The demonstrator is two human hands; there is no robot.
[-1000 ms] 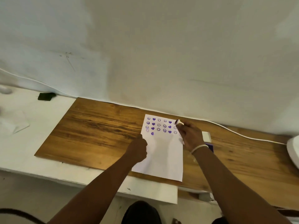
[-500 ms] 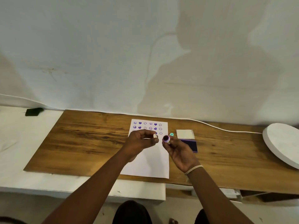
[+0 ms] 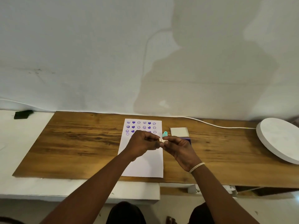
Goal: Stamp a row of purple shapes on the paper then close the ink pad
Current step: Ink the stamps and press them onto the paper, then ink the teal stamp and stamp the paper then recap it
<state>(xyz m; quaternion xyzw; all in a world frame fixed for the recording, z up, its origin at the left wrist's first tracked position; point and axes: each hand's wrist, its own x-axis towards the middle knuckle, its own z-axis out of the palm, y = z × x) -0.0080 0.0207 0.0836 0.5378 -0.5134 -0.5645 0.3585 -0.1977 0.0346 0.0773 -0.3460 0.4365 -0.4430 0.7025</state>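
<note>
A white sheet of paper (image 3: pixel 142 164) lies on the wooden board (image 3: pixel 80 143), with rows of purple hearts and smiley faces stamped across its top. My left hand (image 3: pixel 142 142) and my right hand (image 3: pixel 179 147) meet above the paper's right edge, both pinching a small cream stamp (image 3: pixel 161 140) between their fingertips. A teal stamp (image 3: pixel 164 134) stands just beyond it beside the paper. The ink pad (image 3: pixel 188 140) is open; its purple pad is mostly hidden behind my right hand, and its white lid (image 3: pixel 179 132) lies flat behind it.
A round white disc (image 3: pixel 279 139) rests at the board's right end. A white cable (image 3: pixel 210 124) runs along the wall behind the board. A small black object (image 3: pixel 23 114) sits on the white table at far left. The board overhangs the white table's front edge.
My right hand lifted the stamp off the paper's top right and turned it up. Now my left hand has come over and both hands grip the stamp together. My view shifted.
</note>
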